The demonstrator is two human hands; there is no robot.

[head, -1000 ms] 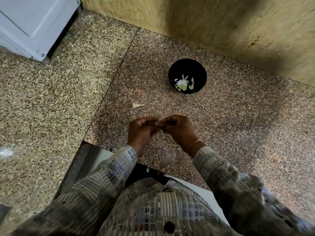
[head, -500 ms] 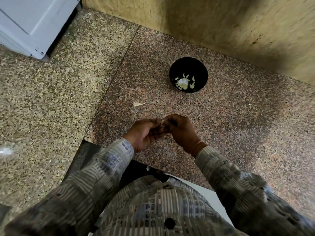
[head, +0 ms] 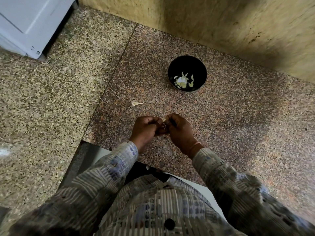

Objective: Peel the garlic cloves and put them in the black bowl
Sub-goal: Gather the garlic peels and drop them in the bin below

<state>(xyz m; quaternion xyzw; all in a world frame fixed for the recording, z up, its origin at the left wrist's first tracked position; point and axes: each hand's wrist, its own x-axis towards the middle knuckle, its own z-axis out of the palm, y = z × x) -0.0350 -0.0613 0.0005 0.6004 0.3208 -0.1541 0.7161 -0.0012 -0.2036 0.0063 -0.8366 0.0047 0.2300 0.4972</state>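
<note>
both hands [head: 163,129] pinch one garlic clove [head: 164,119].

Fingers [head: 159,124] hide most of the garlic clove [head: 164,119].

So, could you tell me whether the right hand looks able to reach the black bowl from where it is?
Probably yes: the counter between the right hand and the black bowl is bare, though both hands are pinched on a garlic clove.

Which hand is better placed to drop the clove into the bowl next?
Right, probably: the right hand sits nearer the black bowl, which lies ahead and to the right; the left hand would reach across.
</note>
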